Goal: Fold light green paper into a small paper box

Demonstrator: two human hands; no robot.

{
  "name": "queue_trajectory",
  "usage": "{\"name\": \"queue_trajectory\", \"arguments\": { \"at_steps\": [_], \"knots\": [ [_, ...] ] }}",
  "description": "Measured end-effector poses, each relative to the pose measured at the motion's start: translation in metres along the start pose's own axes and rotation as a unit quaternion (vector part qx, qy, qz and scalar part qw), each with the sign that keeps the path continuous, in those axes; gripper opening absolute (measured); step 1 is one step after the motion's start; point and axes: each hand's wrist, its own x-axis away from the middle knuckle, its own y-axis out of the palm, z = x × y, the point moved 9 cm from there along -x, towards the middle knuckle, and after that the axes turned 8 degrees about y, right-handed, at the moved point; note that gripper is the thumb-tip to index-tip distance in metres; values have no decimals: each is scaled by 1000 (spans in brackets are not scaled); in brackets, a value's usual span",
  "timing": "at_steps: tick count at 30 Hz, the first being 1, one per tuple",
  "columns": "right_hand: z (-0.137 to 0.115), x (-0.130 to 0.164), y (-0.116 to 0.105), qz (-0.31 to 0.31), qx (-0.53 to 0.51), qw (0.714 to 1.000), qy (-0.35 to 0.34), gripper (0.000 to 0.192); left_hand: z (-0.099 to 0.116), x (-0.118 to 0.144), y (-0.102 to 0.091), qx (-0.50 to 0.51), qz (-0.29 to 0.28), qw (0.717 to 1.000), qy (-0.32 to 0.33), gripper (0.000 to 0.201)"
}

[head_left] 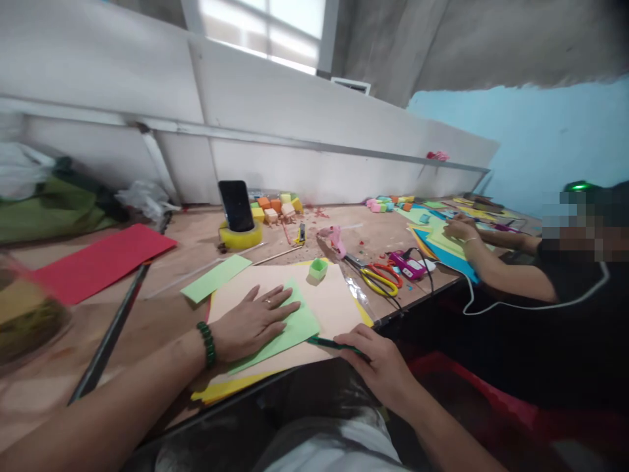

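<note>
My left hand [255, 321] lies flat with its fingers spread on a light green sheet of paper [302, 322]. Under that sheet is a stack of pale peach paper [339, 295] with yellow edges showing. In my right hand [376, 357] is a dark green pen [327, 342], its tip at the lower right corner of the green sheet. A small open green paper box [318, 268] sits on the peach paper, beyond my left fingers. A light green strip of paper [216, 278] lies to the left of the stack.
A phone [236, 204] leans upright on a yellow tape roll [240, 236]. Behind are small paper boxes [280, 208], a box cutter [301, 233] and a pink glue gun [337, 241]. Scissors [381, 280] lie right, red paper [108, 261] left. A co-worker's hand [462, 228] is over coloured paper.
</note>
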Motion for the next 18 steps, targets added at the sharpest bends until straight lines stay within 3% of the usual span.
{"name": "queue_trajectory", "arguments": {
  "at_steps": [18],
  "knots": [
    [6,-6,-3,-34,-55,998,-29,21,11,-5,0,19,13,999,30,44]
  ]
}}
